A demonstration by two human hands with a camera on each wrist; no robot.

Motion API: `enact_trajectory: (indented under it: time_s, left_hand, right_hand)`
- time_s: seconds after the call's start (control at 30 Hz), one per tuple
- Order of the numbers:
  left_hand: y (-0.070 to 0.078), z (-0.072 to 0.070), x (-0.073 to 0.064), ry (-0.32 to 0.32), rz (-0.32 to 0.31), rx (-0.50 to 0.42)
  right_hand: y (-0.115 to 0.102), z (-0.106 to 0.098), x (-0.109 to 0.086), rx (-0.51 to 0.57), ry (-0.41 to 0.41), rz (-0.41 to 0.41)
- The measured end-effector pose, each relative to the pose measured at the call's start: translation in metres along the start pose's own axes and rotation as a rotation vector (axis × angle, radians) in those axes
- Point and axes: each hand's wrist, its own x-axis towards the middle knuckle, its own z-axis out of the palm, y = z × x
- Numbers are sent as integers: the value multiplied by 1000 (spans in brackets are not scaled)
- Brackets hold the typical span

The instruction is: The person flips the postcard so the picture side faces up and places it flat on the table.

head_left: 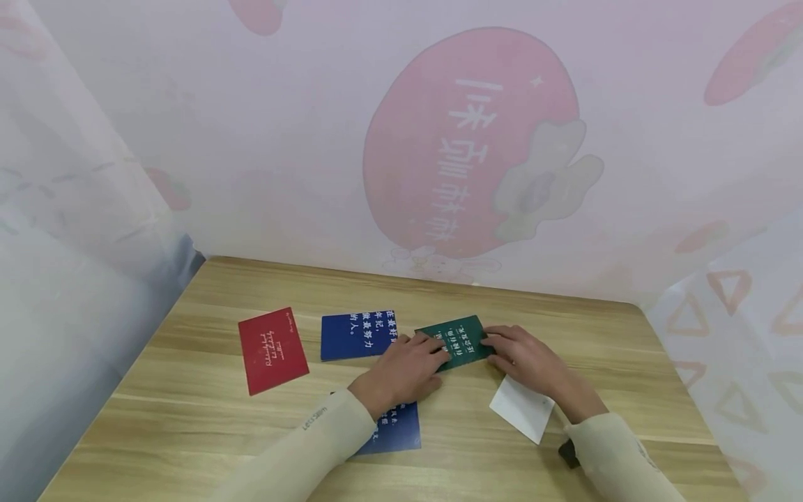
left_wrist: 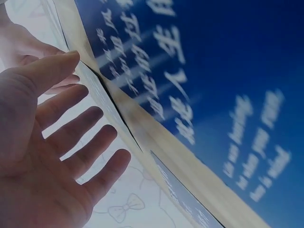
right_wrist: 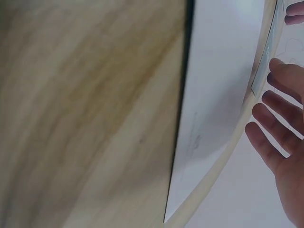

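A dark green card (head_left: 463, 341) with white writing lies flat on the table between my two hands. The fingertips of my left hand (head_left: 401, 369) rest on its left part. At its right edge, the fingers of my right hand (head_left: 530, 359) touch the card. Under the left wrist lies a blue card (head_left: 398, 432), partly covered, its writing large in the left wrist view. Another blue card (head_left: 343, 338) sits behind the left hand. Below the right hand is a white card (head_left: 521, 413), partly hidden. Both wrist views show the fingers spread and fairly straight.
Farther left on the wooden table (head_left: 188, 432) lies a red card (head_left: 272, 352) with white script. Beside the right sleeve a small dark object (head_left: 568, 453) is partly hidden. A pale curtain with strawberry prints (head_left: 301, 174) hangs behind the table and at both sides.
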Motion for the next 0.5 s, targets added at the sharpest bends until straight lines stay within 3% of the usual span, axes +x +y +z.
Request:
enact_trajectory:
  time_s: [0.5]
  left_hand:
    - [17,-1,1,-4,40,5]
  right_hand:
    - [4,-2,-17,13,22,38]
